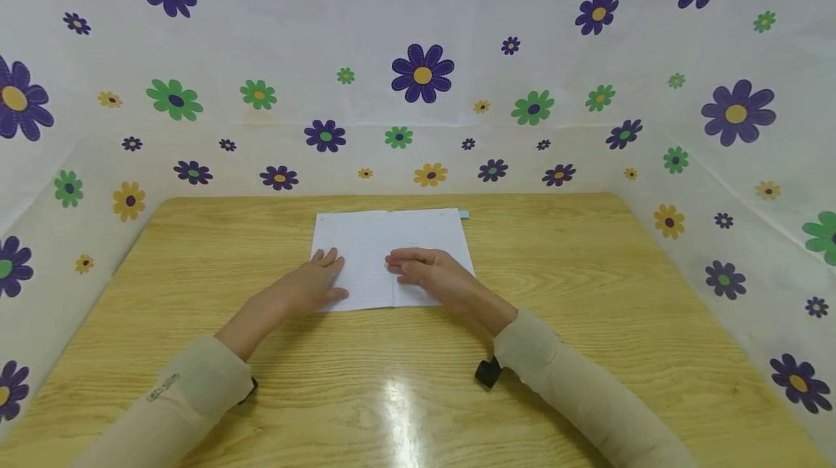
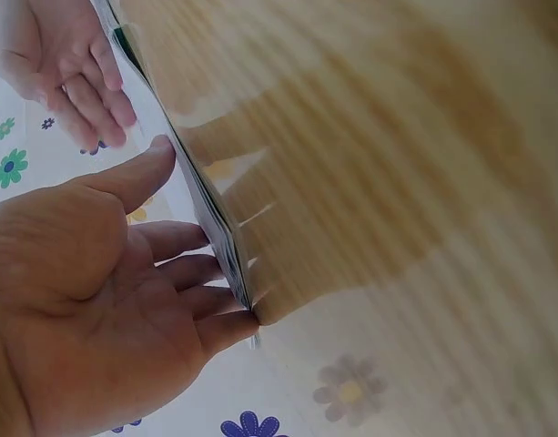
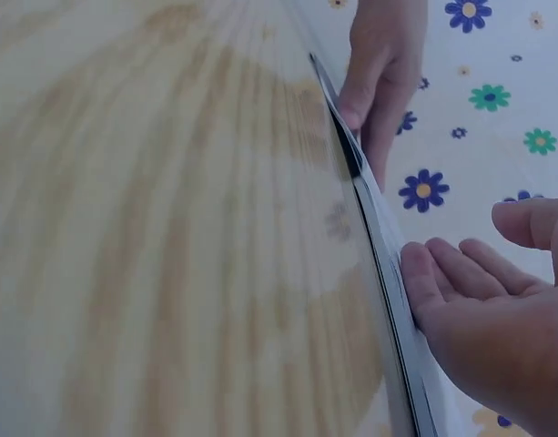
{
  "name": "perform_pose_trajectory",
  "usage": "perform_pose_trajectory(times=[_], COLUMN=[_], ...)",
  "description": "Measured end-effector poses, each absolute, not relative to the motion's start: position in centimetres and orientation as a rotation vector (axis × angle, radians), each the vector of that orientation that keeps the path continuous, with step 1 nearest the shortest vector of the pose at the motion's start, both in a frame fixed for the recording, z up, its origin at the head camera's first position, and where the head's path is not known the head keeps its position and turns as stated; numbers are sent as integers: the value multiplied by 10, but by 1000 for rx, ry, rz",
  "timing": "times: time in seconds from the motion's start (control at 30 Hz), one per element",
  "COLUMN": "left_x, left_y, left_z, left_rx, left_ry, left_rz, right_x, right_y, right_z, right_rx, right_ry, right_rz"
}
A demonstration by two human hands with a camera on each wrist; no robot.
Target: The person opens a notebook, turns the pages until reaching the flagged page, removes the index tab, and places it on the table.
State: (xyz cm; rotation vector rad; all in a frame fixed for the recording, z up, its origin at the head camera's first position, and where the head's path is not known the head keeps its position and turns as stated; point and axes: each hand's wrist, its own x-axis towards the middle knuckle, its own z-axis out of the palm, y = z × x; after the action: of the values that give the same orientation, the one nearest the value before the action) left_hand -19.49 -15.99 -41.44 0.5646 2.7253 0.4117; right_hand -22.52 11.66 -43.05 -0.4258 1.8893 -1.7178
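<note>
An open notebook [image 1: 362,236] with lined white pages lies on the wooden table, its fold running down the middle. My left hand [image 1: 307,286] rests on the left page near its outer edge, fingers spread; the left wrist view shows that palm [image 2: 87,300] with fingertips at the notebook's edge [image 2: 226,250]. Over the right page, close to the fold, is my right hand [image 1: 437,277], its fingers extended together and pointing left. In the right wrist view the side of its fingers [image 3: 422,278] lies against the page. Neither hand grips anything.
A light blue tab [image 1: 464,215] sticks out at the notebook's top right corner. The glossy wooden table [image 1: 562,257] is bordered by white flower-patterned sheeting [image 1: 366,33] at the back and both sides. Small black devices [image 1: 488,373] sit at the wrists.
</note>
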Motion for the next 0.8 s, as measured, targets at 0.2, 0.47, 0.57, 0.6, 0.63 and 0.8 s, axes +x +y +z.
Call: perform_pose_trajectory(times=[0.2,0.47,0.57,0.6,0.63,0.8], left_x=[-196,-195,-193,-193,-193,-192], left_y=[-159,-161,-161,-161,-161,-160], left_z=[-417,-415,-413,-413,-412,-412], left_rx=[560,583,589,590,592,578], left_ry=[2718,2719,2719,2719,2719,2714], left_rz=[409,419,422,424,424,427], right_x=[-230,-228,-228,-228,-228,-227], right_y=[145,177,183,185,186,184], right_z=[-426,-419,-420,-421,-422,-425], right_rx=[-220,-201,-258,-280,-301,-425], right_ry=[2003,2394,2475,2500,2535,2657], right_rz=[-1816,-1640,-1557,-1528,-1489,-1272])
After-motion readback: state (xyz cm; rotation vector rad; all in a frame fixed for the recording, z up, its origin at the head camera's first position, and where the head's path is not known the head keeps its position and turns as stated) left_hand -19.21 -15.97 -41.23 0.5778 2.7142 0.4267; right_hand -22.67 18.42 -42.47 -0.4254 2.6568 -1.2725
